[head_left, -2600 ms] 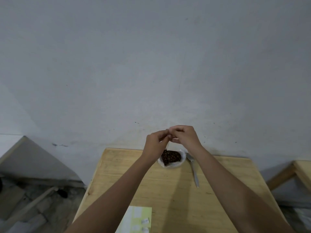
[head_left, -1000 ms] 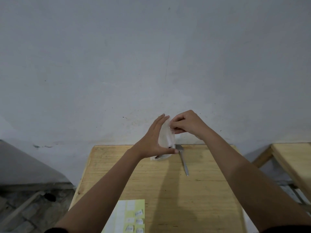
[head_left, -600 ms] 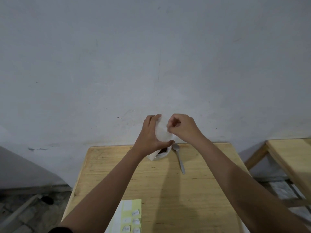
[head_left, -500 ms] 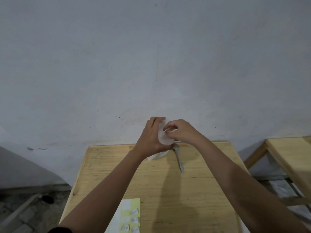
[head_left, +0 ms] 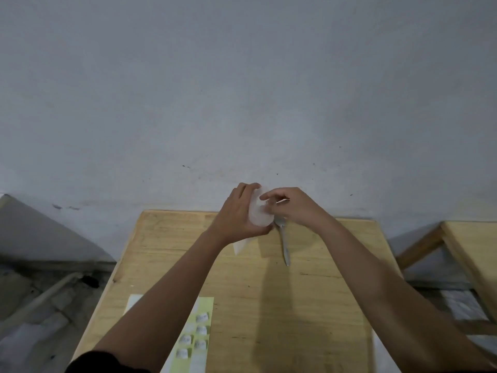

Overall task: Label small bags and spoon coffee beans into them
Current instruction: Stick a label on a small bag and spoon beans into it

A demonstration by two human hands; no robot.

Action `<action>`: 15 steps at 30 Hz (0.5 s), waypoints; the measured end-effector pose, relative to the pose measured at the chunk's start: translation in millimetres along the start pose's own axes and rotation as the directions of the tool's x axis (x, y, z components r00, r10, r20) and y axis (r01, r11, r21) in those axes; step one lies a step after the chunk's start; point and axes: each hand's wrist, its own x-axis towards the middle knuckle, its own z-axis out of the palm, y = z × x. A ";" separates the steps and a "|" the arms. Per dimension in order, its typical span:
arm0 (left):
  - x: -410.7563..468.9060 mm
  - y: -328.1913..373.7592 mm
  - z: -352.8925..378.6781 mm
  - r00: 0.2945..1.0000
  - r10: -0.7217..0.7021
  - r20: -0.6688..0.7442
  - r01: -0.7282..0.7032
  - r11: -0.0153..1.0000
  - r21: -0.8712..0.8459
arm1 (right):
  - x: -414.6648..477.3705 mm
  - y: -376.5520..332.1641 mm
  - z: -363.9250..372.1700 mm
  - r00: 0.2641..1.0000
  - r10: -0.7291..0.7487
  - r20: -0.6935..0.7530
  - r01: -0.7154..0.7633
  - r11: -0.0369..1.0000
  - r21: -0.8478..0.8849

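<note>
Both hands are raised together over the far end of the wooden worktop (head_left: pixel 309 305), close to the grey wall (head_left: pixel 242 90). Between them is a small bag (head_left: pixel 258 215) of translucent whitish plastic. Its long axis stands roughly upright, with one short edge up near the fingertips and the rounded lower end toward the worktop. Which end is the mouth cannot be told. The bag is held off the surface, not resting on it.

The left hand (head_left: pixel 236 215) grips the bag from behind and from the left, its fingers curled round the back and the thumb hooked under the lower end. The right hand (head_left: pixel 294 208) meets it from the right, its fingers curled and pinching at the bag's front near the top. A small white scrap shows between those fingers, too small to make out.

Just below the hands a metal spoon (head_left: pixel 284 244) lies flat on the worktop. Its bowl points toward the wall and its handle toward the person, angled slightly right. A white corner (head_left: pixel 240 245) of plastic or paper shows from under the left wrist, just left of the spoon.

At the near edge lies a pale yellow-green label sheet (head_left: pixel 205 308), partly covered by the left forearm. It carries several small white labels (head_left: pixel 201 330) whose writing is too small to read. A second wooden table (head_left: pixel 473 259) stands apart to the right.
</note>
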 end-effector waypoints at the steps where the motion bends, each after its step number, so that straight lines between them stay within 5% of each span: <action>1: -1.9 -6.4 1.2 1.000 -0.028 -0.009 0.028 0.999 0.027 | 3.8 5.5 3.0 1.000 -0.004 -0.030 0.007 0.997 0.075; 4: -8.7 -28.0 1.1 0.993 -0.114 -0.003 0.114 0.991 0.075 | 20.2 37.4 15.4 0.974 0.089 -0.209 -0.041 0.973 0.226; 9: -17.9 -62.8 -0.2 0.973 -0.231 0.000 0.230 0.969 0.090 | 38.8 118.5 62.0 0.884 0.299 -0.359 -0.308 0.951 0.033; 15: -27.8 -96.2 0.4 0.958 -0.283 0.044 0.276 0.954 0.119 | 50.1 167.2 91.8 0.810 0.345 -0.474 -0.389 0.921 0.006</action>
